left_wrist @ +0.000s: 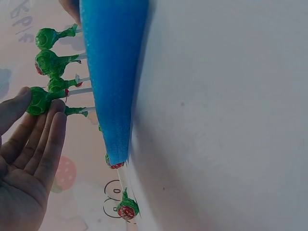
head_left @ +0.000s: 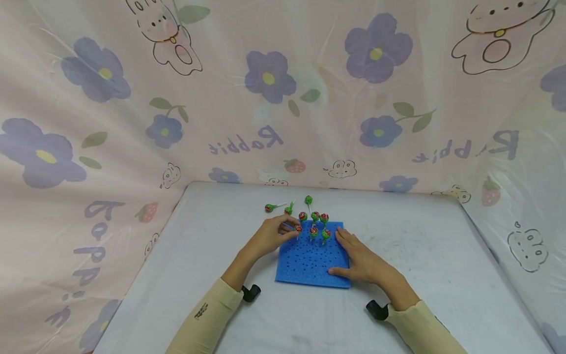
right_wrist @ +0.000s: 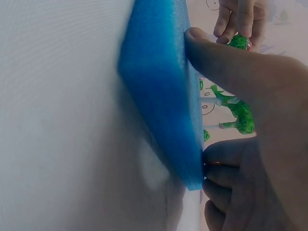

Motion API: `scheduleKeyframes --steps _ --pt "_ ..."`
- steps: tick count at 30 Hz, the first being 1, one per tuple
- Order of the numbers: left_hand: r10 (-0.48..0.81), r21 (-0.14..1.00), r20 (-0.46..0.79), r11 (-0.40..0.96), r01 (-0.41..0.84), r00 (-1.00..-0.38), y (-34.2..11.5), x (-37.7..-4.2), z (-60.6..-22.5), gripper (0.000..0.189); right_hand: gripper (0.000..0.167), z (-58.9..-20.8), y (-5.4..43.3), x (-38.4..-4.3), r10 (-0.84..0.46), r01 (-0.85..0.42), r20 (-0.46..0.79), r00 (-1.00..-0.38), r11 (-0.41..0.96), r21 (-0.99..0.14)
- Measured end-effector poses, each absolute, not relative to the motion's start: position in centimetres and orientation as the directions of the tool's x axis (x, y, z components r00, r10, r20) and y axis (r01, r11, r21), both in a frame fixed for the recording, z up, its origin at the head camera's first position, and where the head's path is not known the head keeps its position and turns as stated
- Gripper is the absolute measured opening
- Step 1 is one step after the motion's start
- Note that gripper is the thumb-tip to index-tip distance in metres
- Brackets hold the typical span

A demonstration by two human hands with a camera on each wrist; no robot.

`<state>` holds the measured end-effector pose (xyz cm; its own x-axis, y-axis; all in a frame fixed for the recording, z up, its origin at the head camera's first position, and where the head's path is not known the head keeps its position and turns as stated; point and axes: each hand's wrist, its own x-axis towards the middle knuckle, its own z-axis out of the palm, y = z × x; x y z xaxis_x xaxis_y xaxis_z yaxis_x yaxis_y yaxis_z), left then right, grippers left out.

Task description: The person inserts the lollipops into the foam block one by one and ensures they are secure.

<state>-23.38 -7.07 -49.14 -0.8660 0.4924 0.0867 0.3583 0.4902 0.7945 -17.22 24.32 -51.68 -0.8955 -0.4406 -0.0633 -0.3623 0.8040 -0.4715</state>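
Note:
A blue foam block (head_left: 309,265) dotted with small holes lies on the table. Several lollipops (head_left: 325,234) in green and red wrappers stand in its far half on white sticks. At its far left, my left hand (head_left: 278,233) pinches the head of a lollipop (left_wrist: 39,100) between thumb and fingertips. That lollipop's white stick meets the foam's top face in the left wrist view. My right hand (head_left: 363,259) rests along the block's right edge, thumb lying on the top face and fingers spread toward the far corner. Part of the standing lollipops is hidden behind it in the right wrist view.
Behind the block lie three loose lollipops: one at the left (head_left: 268,208), one in the middle (head_left: 288,210) and one farther back (head_left: 308,200). The white-covered table (head_left: 199,255) ends at a printed curtain (head_left: 309,137). Black wrist mounts (head_left: 377,310) stick out near both sleeves.

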Motion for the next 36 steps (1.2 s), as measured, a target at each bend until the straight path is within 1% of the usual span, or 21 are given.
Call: scheduleKeyframes --steps 21,36 --pt "0.505 0.783 0.09 0.497 0.375 -0.858 -7.02 -23.51 -49.75 0.03 0.119 -51.68 24.28 -17.25 -0.439 -0.357 -0.068 -0.896 0.802 -0.479" --pt "0.525 0.781 0.097 0.487 0.392 -0.845 -7.2 -23.4 -49.43 0.035 0.118 -51.58 24.29 -17.25 -0.44 -0.356 -0.074 -0.895 0.804 -0.477"
